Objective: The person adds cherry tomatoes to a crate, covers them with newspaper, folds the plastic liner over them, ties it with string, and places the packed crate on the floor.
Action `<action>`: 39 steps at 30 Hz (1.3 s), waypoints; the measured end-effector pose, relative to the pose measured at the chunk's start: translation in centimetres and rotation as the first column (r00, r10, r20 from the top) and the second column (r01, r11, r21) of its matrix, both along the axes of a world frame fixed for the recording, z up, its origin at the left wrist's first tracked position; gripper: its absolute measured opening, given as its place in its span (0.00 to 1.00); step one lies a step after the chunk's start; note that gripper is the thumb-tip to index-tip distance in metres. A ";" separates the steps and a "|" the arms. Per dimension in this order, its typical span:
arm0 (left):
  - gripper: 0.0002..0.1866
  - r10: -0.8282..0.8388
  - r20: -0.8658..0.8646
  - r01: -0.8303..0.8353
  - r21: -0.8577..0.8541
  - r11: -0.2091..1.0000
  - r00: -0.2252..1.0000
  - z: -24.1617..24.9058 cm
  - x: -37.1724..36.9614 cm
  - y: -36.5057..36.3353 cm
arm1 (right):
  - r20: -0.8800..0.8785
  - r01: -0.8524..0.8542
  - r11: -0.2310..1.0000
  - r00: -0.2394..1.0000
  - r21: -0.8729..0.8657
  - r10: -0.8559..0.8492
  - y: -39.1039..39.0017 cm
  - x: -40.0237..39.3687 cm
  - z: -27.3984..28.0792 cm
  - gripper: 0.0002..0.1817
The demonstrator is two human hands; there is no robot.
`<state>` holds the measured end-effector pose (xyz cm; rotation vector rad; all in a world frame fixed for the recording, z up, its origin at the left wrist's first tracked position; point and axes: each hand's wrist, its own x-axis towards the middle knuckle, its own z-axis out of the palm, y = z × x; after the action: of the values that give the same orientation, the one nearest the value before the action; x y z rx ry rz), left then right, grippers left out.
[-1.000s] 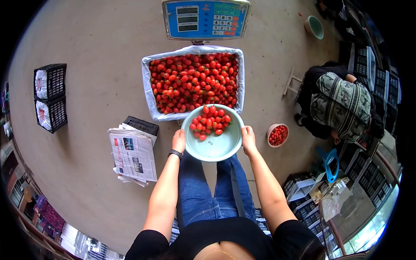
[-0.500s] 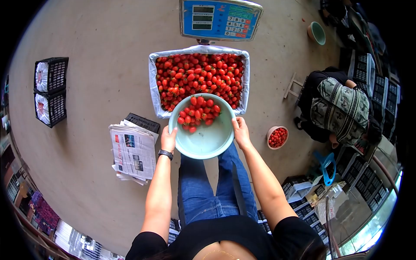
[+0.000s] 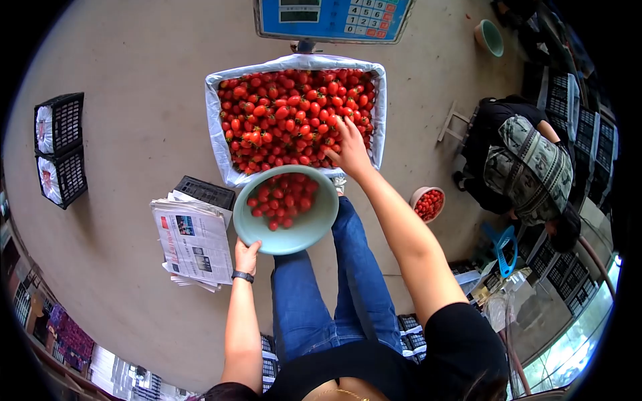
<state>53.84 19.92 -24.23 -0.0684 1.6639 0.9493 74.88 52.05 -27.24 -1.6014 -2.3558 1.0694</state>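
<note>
My left hand (image 3: 246,256) grips the lower left rim of a pale green bowl (image 3: 314,224), which tilts in front of my legs. Inside the bowl lies a heap of red cherry tomatoes (image 3: 281,200). Beyond it is a crate lined with white plastic (image 3: 215,127), filled with more cherry tomatoes (image 3: 281,110). My right hand (image 3: 350,148) is off the bowl, fingers spread over the right side of the crate and at the tomatoes there. It seems to hold nothing. Behind the crate is a blue scale display (image 3: 328,17).
A newspaper stack (image 3: 190,244) lies at left by a black crate (image 3: 207,192). Two black crates (image 3: 63,123) stand farther left. At right are a small bowl of tomatoes (image 3: 428,204), a stool (image 3: 453,121), a bent-over person (image 3: 528,160) and a green basin (image 3: 491,38).
My right hand has let go of the bowl and reached forward over the crate. The bowl has moved left and tilted, held by my left hand alone.
</note>
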 end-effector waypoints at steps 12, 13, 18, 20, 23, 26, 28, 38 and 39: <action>0.23 0.110 0.143 -0.094 -0.115 0.989 0.984 0.4 2.3 -2.3 | 0.282 -0.107 0.994 0.955 0.025 0.096 3.7 -4.0 -6.8 0.38; 0.23 0.116 0.148 -0.103 -0.096 0.990 0.982 0.1 2.5 -2.0 | 0.285 -0.120 0.992 0.952 0.025 0.108 3.9 -4.1 -6.7 0.36; 0.22 0.133 0.154 -0.125 -0.063 0.990 0.979 -0.3 3.2 0.1 | 0.035 0.054 0.998 0.998 -0.041 -0.052 4.5 -2.1 -8.6 0.15; 0.25 0.137 0.171 -0.129 -0.060 0.990 0.976 -0.1 3.2 1.2 | -0.068 0.201 0.969 0.975 -0.146 -0.213 3.6 -0.6 -8.7 0.11; 0.24 0.151 0.168 -0.146 -0.040 0.988 0.974 0.1 3.2 2.5 | -0.230 0.290 0.739 0.826 -0.609 -0.514 3.1 1.5 -5.8 0.08; 0.24 0.135 0.157 -0.132 -0.030 0.991 0.978 0.3 3.0 3.9 | -0.420 -0.010 0.589 0.709 -0.808 -0.566 1.1 1.3 4.8 0.07; 0.23 0.108 0.143 -0.104 -0.031 0.994 0.984 0.3 2.9 4.6 | -0.459 -0.142 0.601 0.786 -0.786 -0.414 -0.8 0.7 10.0 0.08; 0.23 0.098 0.164 -0.093 -0.036 0.995 0.982 -0.1 2.7 3.4 | -0.284 0.147 0.857 0.904 -0.494 -0.319 0.0 -0.8 4.2 0.21; 0.23 0.081 0.152 -0.076 -0.038 0.996 0.985 -0.3 2.5 2.9 | -0.255 0.137 0.945 0.942 -0.297 -0.217 0.4 -0.9 2.3 0.24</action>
<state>56.36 22.78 -24.54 -0.2254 1.5438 0.9528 73.99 52.50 -24.94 -1.5775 -1.9039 1.5238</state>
